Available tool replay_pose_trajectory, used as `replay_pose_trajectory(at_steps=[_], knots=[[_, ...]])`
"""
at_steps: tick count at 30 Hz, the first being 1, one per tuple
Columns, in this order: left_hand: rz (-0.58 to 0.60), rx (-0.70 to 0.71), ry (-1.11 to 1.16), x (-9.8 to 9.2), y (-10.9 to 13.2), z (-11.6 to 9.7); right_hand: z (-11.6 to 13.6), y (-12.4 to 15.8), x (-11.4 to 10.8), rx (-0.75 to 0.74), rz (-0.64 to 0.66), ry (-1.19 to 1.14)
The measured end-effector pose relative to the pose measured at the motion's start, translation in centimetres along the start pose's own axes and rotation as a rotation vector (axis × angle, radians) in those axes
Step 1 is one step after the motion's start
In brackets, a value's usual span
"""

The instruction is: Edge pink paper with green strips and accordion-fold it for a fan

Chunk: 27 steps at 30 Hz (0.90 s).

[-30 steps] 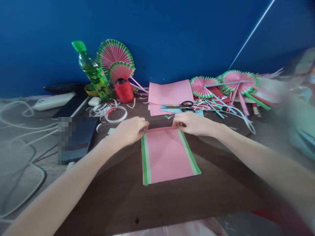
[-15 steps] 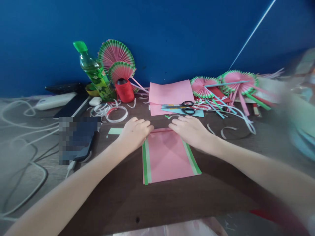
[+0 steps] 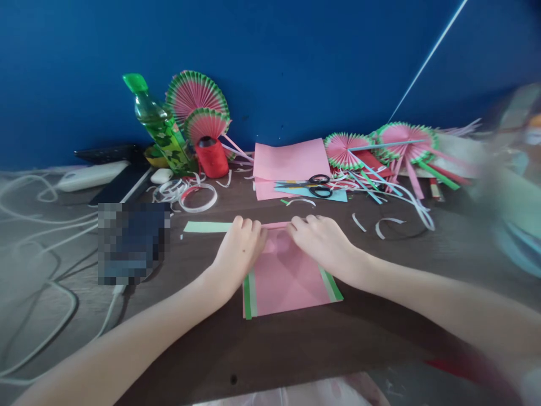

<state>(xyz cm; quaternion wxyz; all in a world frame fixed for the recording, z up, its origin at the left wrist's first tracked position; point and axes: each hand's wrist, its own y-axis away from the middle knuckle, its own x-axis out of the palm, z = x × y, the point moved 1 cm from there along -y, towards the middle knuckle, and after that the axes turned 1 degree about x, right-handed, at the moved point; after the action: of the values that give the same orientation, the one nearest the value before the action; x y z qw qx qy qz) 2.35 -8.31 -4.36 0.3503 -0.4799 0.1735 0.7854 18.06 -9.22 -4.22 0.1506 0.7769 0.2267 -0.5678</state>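
Observation:
A pink paper sheet (image 3: pixel 291 282) with green strips along its left and right sides lies on the dark table (image 3: pixel 190 349). Its far edge is folded over into a narrow band. My left hand (image 3: pixel 243 248) grips that edge near the left corner, fingers curled over it and thumb beneath. At the right corner, my right hand (image 3: pixel 316 237) is closed on the same edge in a like way. Both thumbs are mostly hidden. Just left of my left hand lies a pale green paper strip (image 3: pixel 207 226), its right end hidden behind the hand.
Black-handled scissors (image 3: pixel 319 186) rest on blue and pink paper (image 3: pixel 291 160) behind. Pleated paper fans (image 3: pixel 196 98) and a green bottle (image 3: pixel 158 124) lean near the blue wall. Beside a red thread spool (image 3: pixel 212 158) is a white tape roll (image 3: pixel 198 198). Cables (image 3: pixel 70 304) run at left.
Both hands have come slightly nearer to me along the sheet's far edge, the left one more upright. More of the pale green strip shows. The view has shifted slightly.

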Motion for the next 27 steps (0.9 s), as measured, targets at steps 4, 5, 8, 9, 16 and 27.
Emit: replay_pose_trajectory(at_steps=[4,5,8,9,16,27], knots=[[0.072,-0.055,-0.039,0.0,0.5,-0.9,0.5,0.2,0.5,0.017,0.007,0.051],[0.065,-0.065,-0.058,0.1,0.6,-1.2,0.6,0.2,0.6,0.011,-0.007,0.074],[0.010,-0.074,-0.108,0.5,1.0,-1.8,0.8,0.3,1.0,-0.011,-0.032,0.148],[0.004,-0.077,-0.112,0.6,1.1,-1.9,0.9,0.4,1.1,-0.011,-0.024,0.164],[-0.077,-0.138,-0.043,0.7,1.3,-1.6,0.8,0.3,0.7,-0.020,0.005,0.113],[-0.220,-0.124,0.217,2.6,-0.4,0.3,-2.7,-2.2,1.9,-0.122,-0.186,-0.343]])
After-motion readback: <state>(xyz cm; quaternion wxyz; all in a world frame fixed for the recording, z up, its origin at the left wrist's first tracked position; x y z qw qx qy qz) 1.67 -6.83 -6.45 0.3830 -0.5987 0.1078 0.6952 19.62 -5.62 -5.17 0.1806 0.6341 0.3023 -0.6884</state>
